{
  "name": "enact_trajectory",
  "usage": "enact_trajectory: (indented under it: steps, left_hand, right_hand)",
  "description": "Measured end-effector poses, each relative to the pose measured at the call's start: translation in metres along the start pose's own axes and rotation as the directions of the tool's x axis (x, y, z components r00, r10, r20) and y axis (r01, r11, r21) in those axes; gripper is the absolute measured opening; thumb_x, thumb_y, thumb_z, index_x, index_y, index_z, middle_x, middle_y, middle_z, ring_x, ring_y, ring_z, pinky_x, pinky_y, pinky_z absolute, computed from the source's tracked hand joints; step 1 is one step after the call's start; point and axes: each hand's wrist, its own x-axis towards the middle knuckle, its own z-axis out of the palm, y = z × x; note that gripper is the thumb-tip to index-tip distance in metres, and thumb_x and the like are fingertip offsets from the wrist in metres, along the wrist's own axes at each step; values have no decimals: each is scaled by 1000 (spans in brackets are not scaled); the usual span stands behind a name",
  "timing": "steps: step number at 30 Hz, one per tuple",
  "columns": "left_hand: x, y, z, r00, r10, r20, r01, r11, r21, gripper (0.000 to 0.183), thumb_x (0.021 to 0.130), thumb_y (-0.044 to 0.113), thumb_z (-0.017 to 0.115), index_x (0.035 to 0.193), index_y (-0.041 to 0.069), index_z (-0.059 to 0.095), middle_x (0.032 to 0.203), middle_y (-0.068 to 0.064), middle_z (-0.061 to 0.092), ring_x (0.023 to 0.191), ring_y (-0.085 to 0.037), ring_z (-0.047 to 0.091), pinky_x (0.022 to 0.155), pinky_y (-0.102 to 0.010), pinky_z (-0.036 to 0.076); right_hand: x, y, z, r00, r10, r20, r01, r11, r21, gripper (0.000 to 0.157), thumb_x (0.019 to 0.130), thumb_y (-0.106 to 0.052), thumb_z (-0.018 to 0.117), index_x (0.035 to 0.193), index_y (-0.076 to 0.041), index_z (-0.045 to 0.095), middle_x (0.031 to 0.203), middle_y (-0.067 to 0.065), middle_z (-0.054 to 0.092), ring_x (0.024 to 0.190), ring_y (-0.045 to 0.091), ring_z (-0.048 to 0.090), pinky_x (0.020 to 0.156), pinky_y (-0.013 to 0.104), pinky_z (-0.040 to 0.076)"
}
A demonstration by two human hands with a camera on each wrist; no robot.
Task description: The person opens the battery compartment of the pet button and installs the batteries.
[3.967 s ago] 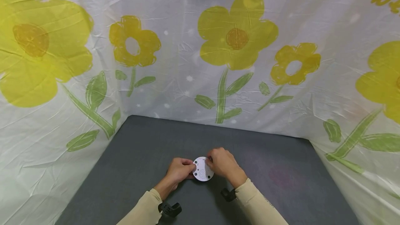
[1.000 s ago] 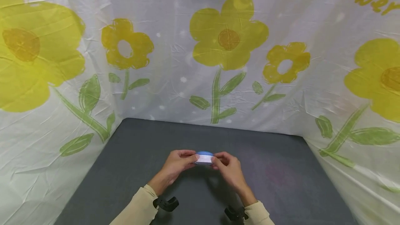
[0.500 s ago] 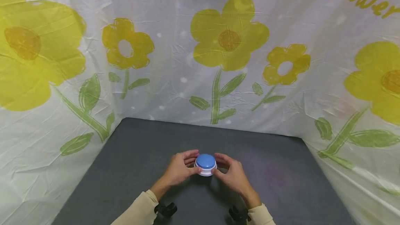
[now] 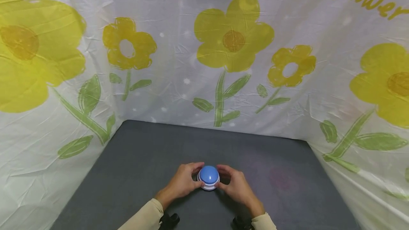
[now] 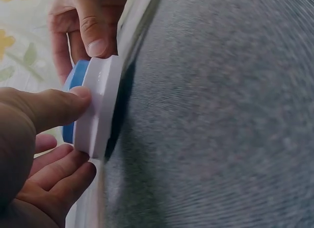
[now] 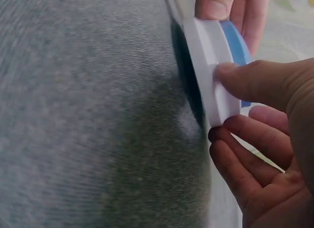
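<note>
A round push button [image 4: 209, 175] with a domed blue top and a white base faces up near the front middle of the table. My left hand [image 4: 183, 181] holds its left side, thumb on the near rim and fingers at the far side. On the opposite side my right hand [image 4: 237, 186] grips the base in the same way. The left wrist view shows the thumb pressed against the white base [image 5: 98, 108]. A dark shadow lies under the button in both wrist views; whether the base fully touches the table, I cannot tell. Its underside is hidden.
The dark grey table [image 4: 153, 144] spreads out on all sides of the hands. A white curtain [image 4: 172, 91] printed with yellow flowers hangs along its back and sides. Black wrist straps [image 4: 169, 221] sit below both hands.
Earlier the white underside with small holes faced up; then the button stood edge-on with both hands on it. Now its blue top faces up, and both hands have brought it lower and nearer.
</note>
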Motion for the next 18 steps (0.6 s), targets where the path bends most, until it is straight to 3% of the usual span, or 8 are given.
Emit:
enact_trajectory:
  steps: [9, 18]
  left_hand:
    - [-3, -1, 4, 998, 69, -8, -66, 982, 175, 64, 84, 7, 94, 139, -10, 67, 136, -23, 73, 127, -35, 72, 105, -48, 61]
    - [-7, -3, 3, 998, 32, -47, -21, 979, 205, 65, 86, 13, 92, 143, -4, 66, 143, -20, 69, 132, -36, 68, 110, -53, 57]
  right_hand:
    - [-2, 1, 4, 1000, -9, -5, 9, 999, -31, 61, 86, -12, 94, 140, -1, 69, 128, 14, 79, 114, 29, 79, 99, 48, 63]
    - [-3, -3, -1, 1000, -2, -7, 2, 997, -75, 55, 93, -10, 85, 143, 0, 66, 133, 15, 76, 119, 31, 75, 100, 47, 63]
